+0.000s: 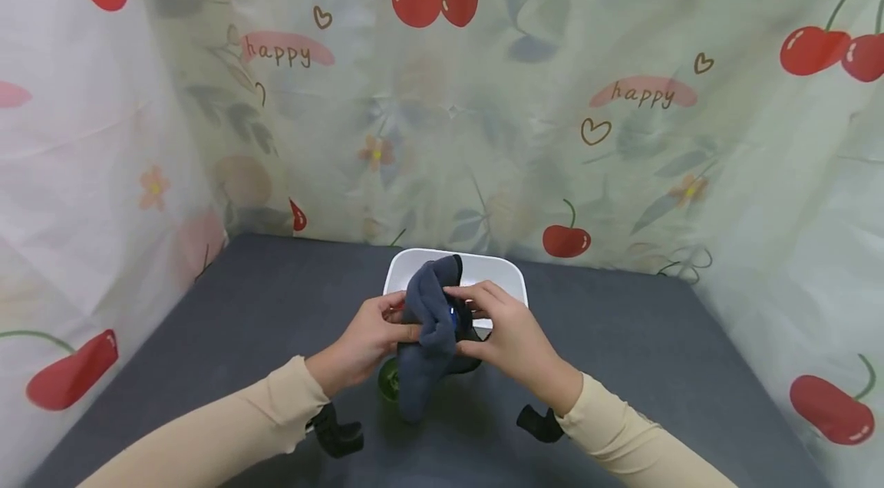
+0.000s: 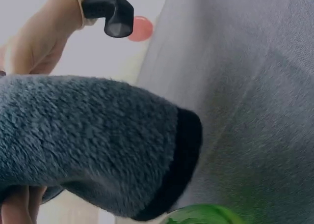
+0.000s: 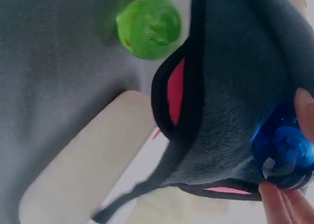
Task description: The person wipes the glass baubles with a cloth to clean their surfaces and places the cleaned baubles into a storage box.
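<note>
A fuzzy grey cloth [image 1: 423, 373] with black edging hangs between the two hands above the table. My left hand [image 1: 361, 342] grips it from the left side, thumb in front and fingers mostly hidden behind the folds. Against the cloth, my right hand [image 1: 514, 331] pinches a shiny, see-through blue ball [image 3: 284, 153] between thumb and fingers. Pink shows on the cloth's other side in the right wrist view. Just below the left hand sits a clear green ball [image 1: 388, 379], partly covered by the cloth in the head view.
Behind the hands stands a white plastic basin [image 1: 509, 270], with something red glimpsed near its left side. The table [image 1: 608, 365] has a dark grey cover. A curtain [image 1: 456, 127] printed with cherries surrounds it on the back and sides. Black wrist mounts [image 1: 337, 433] sit under both forearms.
</note>
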Motion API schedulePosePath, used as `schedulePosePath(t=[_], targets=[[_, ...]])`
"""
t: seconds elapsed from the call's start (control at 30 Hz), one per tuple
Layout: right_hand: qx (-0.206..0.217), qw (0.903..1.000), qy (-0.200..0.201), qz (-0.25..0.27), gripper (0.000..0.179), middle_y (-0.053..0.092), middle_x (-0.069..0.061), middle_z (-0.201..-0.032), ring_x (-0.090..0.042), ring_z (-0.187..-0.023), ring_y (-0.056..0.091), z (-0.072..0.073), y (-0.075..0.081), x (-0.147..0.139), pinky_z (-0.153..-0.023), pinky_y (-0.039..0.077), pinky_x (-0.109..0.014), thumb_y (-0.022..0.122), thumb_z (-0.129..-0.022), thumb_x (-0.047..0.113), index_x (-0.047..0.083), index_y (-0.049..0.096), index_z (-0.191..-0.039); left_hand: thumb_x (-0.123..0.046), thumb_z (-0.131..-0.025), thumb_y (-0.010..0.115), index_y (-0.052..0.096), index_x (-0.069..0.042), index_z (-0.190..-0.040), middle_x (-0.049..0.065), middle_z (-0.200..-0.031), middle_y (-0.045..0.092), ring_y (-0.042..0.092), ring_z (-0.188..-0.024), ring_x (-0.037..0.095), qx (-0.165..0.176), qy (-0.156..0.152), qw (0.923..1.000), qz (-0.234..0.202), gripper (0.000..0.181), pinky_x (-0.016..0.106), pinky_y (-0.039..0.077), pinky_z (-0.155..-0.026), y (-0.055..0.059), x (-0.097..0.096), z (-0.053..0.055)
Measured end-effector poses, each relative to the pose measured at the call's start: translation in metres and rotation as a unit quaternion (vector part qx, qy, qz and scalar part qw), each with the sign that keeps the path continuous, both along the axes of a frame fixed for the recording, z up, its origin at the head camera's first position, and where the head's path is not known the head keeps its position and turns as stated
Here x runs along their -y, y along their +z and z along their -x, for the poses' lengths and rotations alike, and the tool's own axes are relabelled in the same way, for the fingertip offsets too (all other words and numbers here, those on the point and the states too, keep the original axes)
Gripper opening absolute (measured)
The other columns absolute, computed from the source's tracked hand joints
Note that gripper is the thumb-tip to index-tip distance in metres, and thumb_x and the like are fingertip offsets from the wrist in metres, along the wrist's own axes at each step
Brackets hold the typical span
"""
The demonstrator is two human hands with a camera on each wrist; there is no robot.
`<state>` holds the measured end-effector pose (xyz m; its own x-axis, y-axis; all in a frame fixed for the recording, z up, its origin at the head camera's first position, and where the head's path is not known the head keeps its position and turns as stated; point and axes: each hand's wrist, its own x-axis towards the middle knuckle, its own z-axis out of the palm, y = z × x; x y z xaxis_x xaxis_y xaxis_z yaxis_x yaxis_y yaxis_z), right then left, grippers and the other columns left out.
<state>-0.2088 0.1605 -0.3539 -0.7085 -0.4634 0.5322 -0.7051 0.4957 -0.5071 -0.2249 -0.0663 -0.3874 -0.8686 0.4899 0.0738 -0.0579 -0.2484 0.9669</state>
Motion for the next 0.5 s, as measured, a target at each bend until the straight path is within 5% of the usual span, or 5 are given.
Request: schedulePosePath(t=[0.1,0.23,0.3,0.43,0.5], targets=[[0.099,0.9933,0.021,0.055,0.062,0.063,-0.002,-0.111,-0.013,-0.094,0.067,0.0,-0.002,-0.003,-0.083,0.056,-0.025,0.088,-0.066,0.007,0.014,0.065,-0.122,0.003,-0.084,0.066,0.051,0.008,-0.13,-0.002,-0.097,0.071,0.068,-0.089,0.011,0.005,0.01,0.9999,-0.004,0.049,0.028,0.057,-0.076,-0.004,0.002,0.0],[0.265,0.9388,0.071,0.209,0.062,0.062,-0.003,-0.119,-0.015,-0.096,0.067,0.005,-0.009,-0.007,-0.083,0.056,-0.026,0.084,-0.072,0.005,0.006,0.06,-0.129,0.007,-0.083,0.061,0.059,-0.001,-0.117,-0.004,-0.088,0.069,0.065,-0.081,0.007,0.005,0.011,0.9995,-0.028,0.035,0.023,0.055,-0.071,-0.005,0.003,-0.001],[0.284,0.9277,0.083,0.227,0.063,0.061,-0.004,-0.121,-0.015,-0.103,0.065,0.006,-0.011,-0.007,-0.086,0.055,-0.027,0.083,-0.073,0.006,0.005,0.057,-0.131,0.009,-0.082,0.06,0.059,-0.005,-0.117,-0.003,-0.087,0.068,0.064,-0.079,0.007,0.003,0.008,0.9994,-0.034,0.038,0.023,0.055,-0.069,-0.005,0.002,-0.001],[0.148,0.9816,0.059,0.105,0.066,0.061,-0.001,-0.12,-0.014,-0.109,0.061,0.006,-0.006,-0.002,-0.091,0.053,-0.027,0.089,-0.066,0.011,0.01,0.062,-0.126,0.006,-0.082,0.064,0.052,0.003,-0.131,-0.001,-0.096,0.07,0.067,-0.087,0.011,0.001,0.0,0.9997,-0.026,0.051,0.027,0.057,-0.073,-0.008,0.002,0.001],[0.058,0.9972,0.036,0.03,0.067,0.061,-0.002,-0.117,-0.015,-0.108,0.061,0.004,-0.003,-0.001,-0.089,0.054,-0.026,0.091,-0.062,0.012,0.012,0.063,-0.123,0.004,-0.082,0.066,0.047,0.008,-0.135,0.001,-0.102,0.071,0.068,-0.093,0.013,-0.003,0.002,0.9998,-0.022,0.057,0.03,0.057,-0.076,-0.011,0.002,0.001]])
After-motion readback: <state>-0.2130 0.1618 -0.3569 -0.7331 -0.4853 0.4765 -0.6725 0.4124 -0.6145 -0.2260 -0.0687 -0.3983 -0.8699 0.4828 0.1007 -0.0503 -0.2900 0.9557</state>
